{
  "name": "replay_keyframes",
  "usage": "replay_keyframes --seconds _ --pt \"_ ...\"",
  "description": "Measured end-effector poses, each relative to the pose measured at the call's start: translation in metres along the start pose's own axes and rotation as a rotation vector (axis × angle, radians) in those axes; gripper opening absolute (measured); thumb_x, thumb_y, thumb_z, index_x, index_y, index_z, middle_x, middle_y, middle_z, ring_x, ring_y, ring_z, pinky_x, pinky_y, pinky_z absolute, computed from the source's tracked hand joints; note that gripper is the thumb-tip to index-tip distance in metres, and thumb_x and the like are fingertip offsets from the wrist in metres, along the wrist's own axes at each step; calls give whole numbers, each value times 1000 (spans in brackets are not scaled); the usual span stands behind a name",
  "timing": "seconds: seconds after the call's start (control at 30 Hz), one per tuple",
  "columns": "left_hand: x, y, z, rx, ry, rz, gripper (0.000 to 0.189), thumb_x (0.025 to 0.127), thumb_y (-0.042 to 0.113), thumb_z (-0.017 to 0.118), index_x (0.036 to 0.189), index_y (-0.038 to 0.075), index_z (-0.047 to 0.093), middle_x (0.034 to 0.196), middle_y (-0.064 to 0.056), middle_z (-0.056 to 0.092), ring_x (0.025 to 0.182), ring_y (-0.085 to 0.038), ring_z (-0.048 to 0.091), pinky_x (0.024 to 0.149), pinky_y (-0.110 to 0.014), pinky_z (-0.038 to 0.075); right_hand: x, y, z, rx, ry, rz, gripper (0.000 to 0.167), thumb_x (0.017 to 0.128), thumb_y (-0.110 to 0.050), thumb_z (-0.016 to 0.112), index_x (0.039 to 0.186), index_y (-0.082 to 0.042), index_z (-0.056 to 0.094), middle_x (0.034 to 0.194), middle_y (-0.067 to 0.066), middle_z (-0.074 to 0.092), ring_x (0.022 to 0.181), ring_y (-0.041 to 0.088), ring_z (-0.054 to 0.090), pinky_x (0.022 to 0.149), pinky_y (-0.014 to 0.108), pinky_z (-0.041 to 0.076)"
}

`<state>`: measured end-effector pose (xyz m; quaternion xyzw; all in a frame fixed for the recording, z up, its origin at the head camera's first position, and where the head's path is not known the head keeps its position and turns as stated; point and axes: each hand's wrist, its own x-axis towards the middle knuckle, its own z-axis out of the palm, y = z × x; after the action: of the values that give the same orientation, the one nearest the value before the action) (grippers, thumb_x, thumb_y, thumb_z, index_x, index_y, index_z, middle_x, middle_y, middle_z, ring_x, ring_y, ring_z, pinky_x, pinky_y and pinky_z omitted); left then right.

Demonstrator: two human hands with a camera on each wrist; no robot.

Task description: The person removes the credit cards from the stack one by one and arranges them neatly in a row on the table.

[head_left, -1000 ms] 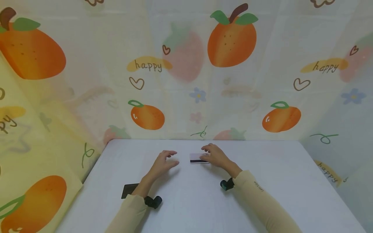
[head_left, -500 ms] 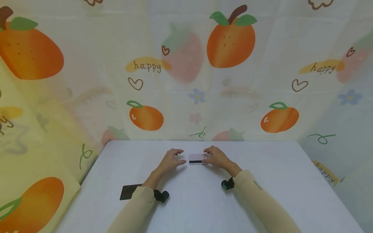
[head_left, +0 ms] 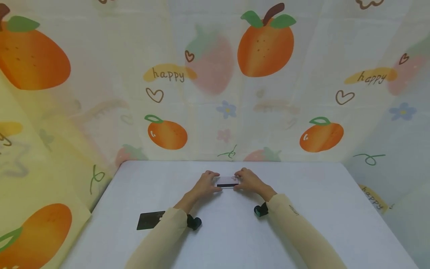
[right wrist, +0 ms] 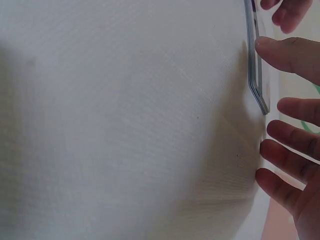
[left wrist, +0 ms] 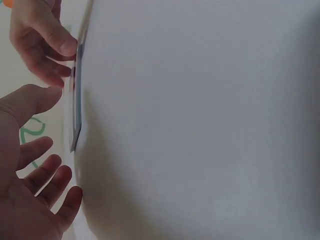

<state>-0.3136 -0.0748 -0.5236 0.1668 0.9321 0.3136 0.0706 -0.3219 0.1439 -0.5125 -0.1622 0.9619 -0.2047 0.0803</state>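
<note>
A small stack of cards (head_left: pixel 227 181), pale on top with a black stripe, lies flat on the white table. My left hand (head_left: pixel 204 184) is at its left end, thumb on the near side and fingers on the far side. Around the right end is my right hand (head_left: pixel 250 181), with its thumb at the near edge. In the left wrist view the left hand's fingers (left wrist: pixel 61 180) are spread and loosely bent beside the stack. The right wrist view shows the layered edge of the stack (right wrist: pixel 252 65) by the right thumb; the other fingers (right wrist: pixel 287 155) are spread apart.
A flat black rectangular item (head_left: pixel 147 221) lies on the table (head_left: pixel 231 239) at the left, partly covered by the left sleeve. Behind the table hangs a fruit-patterned cloth (head_left: pixel 201 112), with more of it along the left side.
My left hand has moved right, up to the left end of the card stack. The right hand has stayed near the right end, and more of the stack's top shows.
</note>
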Motion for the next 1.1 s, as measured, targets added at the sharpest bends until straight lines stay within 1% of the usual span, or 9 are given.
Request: replay_keyframes --seconds 0.13,0.23,0.3,0.37,0.53,0.63,0.77,0.93,1.1 --pt "3 2 2 34 -3 -1 61 79 26 80 132 5 58 132 -17 53 123 -32 49 107 -46 41 1 -3 -3 -33 -8 -32 56 76 -29 82 123 -4 64 115 13 59 105 27 54 98 43 45" --pt "5 3 2 50 -8 -16 62 78 25 80 132 5 57 132 -17 53 122 -31 50 107 -45 41 3 -5 -4 -93 -12 -70 55 77 -27 81 124 -3 63 117 14 59 107 28 56 99 42 45" --pt "7 3 2 68 -17 -29 62 79 25 79 133 6 56 133 -16 52 122 -30 50 107 -44 41 5 -6 -5 -121 -24 -80 54 78 -26 81 124 -4 63 118 13 60 108 27 56 99 41 45" --pt "9 3 2 83 -26 -26 61 79 23 78 133 6 56 132 -15 53 121 -29 50 107 -44 41 6 -7 -6 -140 -42 -77 53 78 -25 81 124 -5 63 118 12 60 107 26 56 99 40 45" --pt "13 2 3 128 -39 5 58 79 23 76 131 6 58 130 -14 55 118 -29 50 104 -43 41 10 -11 -12 -113 -90 -45 50 78 -23 81 121 -4 64 111 9 59 99 23 53 95 40 45" --pt "16 1 3 139 -48 -5 57 80 25 75 132 9 59 130 -12 54 118 -27 48 103 -42 41 11 -13 -15 -98 -104 -41 49 77 -23 81 119 -3 65 107 8 57 95 22 52 92 40 46" --pt "19 1 2 136 -60 -18 57 80 26 75 132 11 59 129 -11 54 118 -26 47 104 -42 41 13 -12 -17 -89 -112 -24 49 77 -23 81 119 -3 65 106 7 56 95 21 52 92 40 45" --pt "17 1 3 135 -67 -26 54 79 25 76 129 10 61 125 -12 55 114 -26 48 103 -43 42 14 -12 -13 -88 -143 -8 49 78 -25 80 120 -4 65 106 7 55 95 20 50 92 39 45" --pt "14 3 5 126 -61 -36 52 80 23 76 128 10 61 125 -12 54 115 -26 48 103 -44 42 15 -12 -11 -114 -161 -5 50 79 -27 80 121 -4 65 107 7 56 95 20 51 94 39 45"
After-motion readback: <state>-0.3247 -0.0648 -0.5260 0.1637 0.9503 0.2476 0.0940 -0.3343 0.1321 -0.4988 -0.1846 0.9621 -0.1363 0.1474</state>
